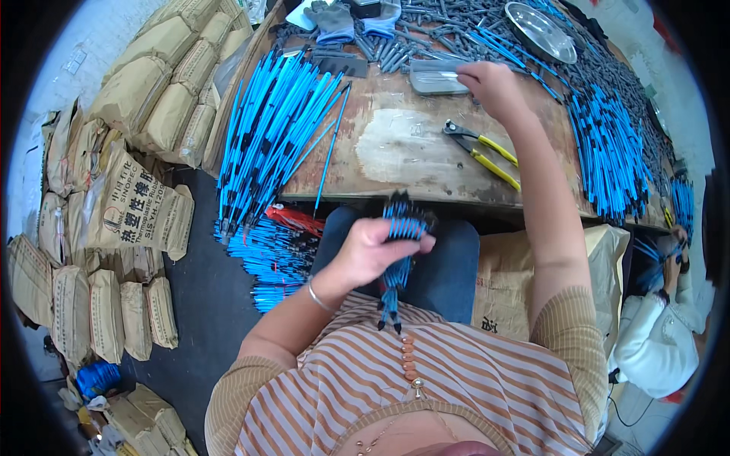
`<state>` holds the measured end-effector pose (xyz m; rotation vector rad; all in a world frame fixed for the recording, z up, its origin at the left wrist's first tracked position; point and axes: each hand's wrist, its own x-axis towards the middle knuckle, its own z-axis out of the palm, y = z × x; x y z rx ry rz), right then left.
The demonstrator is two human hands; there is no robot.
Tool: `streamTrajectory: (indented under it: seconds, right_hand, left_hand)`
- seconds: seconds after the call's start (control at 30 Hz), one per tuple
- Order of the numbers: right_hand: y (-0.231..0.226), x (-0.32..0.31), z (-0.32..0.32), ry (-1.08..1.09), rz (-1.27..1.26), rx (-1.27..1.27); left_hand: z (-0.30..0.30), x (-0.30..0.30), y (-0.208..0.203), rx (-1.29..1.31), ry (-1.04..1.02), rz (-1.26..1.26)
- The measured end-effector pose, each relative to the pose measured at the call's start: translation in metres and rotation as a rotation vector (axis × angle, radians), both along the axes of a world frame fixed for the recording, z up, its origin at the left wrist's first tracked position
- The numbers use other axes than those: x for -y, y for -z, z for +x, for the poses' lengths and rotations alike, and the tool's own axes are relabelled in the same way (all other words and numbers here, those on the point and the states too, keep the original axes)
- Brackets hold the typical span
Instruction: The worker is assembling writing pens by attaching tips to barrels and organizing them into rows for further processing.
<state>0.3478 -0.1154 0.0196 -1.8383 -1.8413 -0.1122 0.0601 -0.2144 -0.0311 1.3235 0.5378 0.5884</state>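
Note:
My left hand point(363, 257) is wrapped round a bundle of thin blue rods with black ends point(395, 277), held upright over my lap. Some of the rods are hidden behind my fingers. Across the table, my right hand point(494, 85) has its fingers pinched together at the right end of a shallow metal tray point(437, 85). Thin pale strands seem to lie in the tray; whether my fingertips grip one is too small to tell. Below that hand lies a pair of pincers with yellow handles point(487, 152), jaws apart on the wooden table point(334, 178).
Blue rods pile up at the left point(277, 129) and right point(608, 152) of the table, with more bundles point(270, 254) below its left edge. Black pieces point(441, 34), gloves point(334, 23) and an oval metal dish point(540, 32) lie behind. Paper sacks point(137, 91) stand left; another person point(658, 342) works right.

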Motion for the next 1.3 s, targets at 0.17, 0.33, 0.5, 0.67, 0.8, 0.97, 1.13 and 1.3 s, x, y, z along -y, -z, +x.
streamTrajectory:
  seconds: [0.17, 0.33, 0.5, 0.67, 0.8, 0.97, 1.13, 1.3]
  right_hand:
    - [0.027, -0.083, 0.003, 0.004, -0.265, 0.329]
    - [0.035, -0.104, 0.005, -0.005, -0.321, 0.537]
    - [0.029, -0.085, 0.006, 0.023, -0.228, 0.416]
    - [-0.008, 0.009, -0.034, -0.170, -0.061, -0.502]
    - [0.006, 0.079, -0.093, -0.416, -0.137, -0.878]
    - [0.056, 0.130, -0.149, -0.682, -0.316, -1.487]
    - [0.064, 0.174, -0.183, -0.866, -0.536, -1.701]
    - [0.008, 0.143, -0.141, -0.296, 0.106, -1.118]
  left_hand:
    - [0.001, -0.010, 0.024, 0.097, -0.135, -0.418]
    - [0.014, -0.048, 0.024, 0.146, -0.237, -0.521]
    - [0.015, -0.055, 0.024, 0.241, -0.193, -0.609]
    - [0.017, -0.051, 0.024, 0.250, -0.205, -0.572]
    - [0.014, -0.046, 0.030, 0.277, -0.247, -0.530]
    - [0.021, -0.043, 0.037, 0.300, -0.303, -0.277]
    - [0.015, -0.035, 0.033, 0.159, -0.251, -0.179]
    - [0.013, -0.033, 0.044, 0.061, -0.355, 0.011]
